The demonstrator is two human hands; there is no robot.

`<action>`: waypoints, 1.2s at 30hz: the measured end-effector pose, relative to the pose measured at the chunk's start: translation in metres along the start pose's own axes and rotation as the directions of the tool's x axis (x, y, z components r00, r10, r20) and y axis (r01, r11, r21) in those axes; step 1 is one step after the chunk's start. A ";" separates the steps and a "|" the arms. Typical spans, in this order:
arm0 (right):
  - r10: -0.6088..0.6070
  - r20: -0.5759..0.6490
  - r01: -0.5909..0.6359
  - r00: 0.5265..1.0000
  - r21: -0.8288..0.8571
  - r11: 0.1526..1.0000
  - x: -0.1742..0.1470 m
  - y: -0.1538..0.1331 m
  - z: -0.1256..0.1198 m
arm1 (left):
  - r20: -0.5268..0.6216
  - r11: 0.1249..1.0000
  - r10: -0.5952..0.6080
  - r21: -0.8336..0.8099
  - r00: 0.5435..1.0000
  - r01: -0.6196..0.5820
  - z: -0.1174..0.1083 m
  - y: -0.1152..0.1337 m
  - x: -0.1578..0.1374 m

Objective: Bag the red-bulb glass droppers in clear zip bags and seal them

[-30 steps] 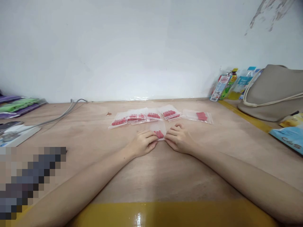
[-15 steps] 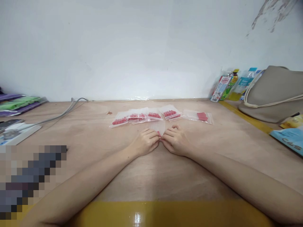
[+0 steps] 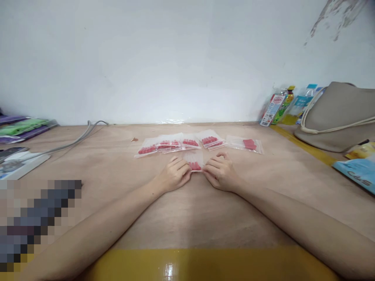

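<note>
A small clear zip bag (image 3: 194, 160) lies on the table between my hands, with several red-ended sticks inside. My left hand (image 3: 176, 174) is closed, its thumb and fingers pinching the near left corner of the bag. At the near right corner, my right hand (image 3: 220, 171) pinches the bag's edge, its index finger curled up. Just beyond the hands is a row of similar filled bags (image 3: 171, 143), some overlapping. To their right, another pair of stacked bags (image 3: 211, 139) sits beside a single bag of red-handled sticks (image 3: 246, 144).
Bottles and a carton (image 3: 272, 109) stand by the wall at right, near a grey bag (image 3: 340, 113) and a blue packet (image 3: 356, 173). At left are a white power strip (image 3: 26, 166), a grey cable (image 3: 73, 141) and green and purple packs (image 3: 26, 127).
My left hand has slid left, away from my right, along the bag's near edge. More of the bag and its red-ended sticks now shows between the hands.
</note>
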State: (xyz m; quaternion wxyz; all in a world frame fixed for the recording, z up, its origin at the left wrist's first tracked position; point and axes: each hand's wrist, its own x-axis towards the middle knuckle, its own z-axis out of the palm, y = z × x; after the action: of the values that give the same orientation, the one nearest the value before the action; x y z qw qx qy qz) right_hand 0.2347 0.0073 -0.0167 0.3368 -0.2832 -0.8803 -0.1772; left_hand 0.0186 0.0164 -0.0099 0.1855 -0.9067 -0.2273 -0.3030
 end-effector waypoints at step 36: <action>0.068 -0.042 -0.067 0.997 0.025 0.997 0.005 0.001 0.008 | -0.052 1.000 0.006 -0.025 0.999 -0.007 -0.003 -0.008 -0.015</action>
State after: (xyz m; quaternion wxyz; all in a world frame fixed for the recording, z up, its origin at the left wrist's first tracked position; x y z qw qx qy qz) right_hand 0.2281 0.0136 -0.0192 0.3646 -0.3047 -0.8650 -0.1614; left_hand 0.0024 0.0169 -0.0150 0.1807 -0.9016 -0.2156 -0.3285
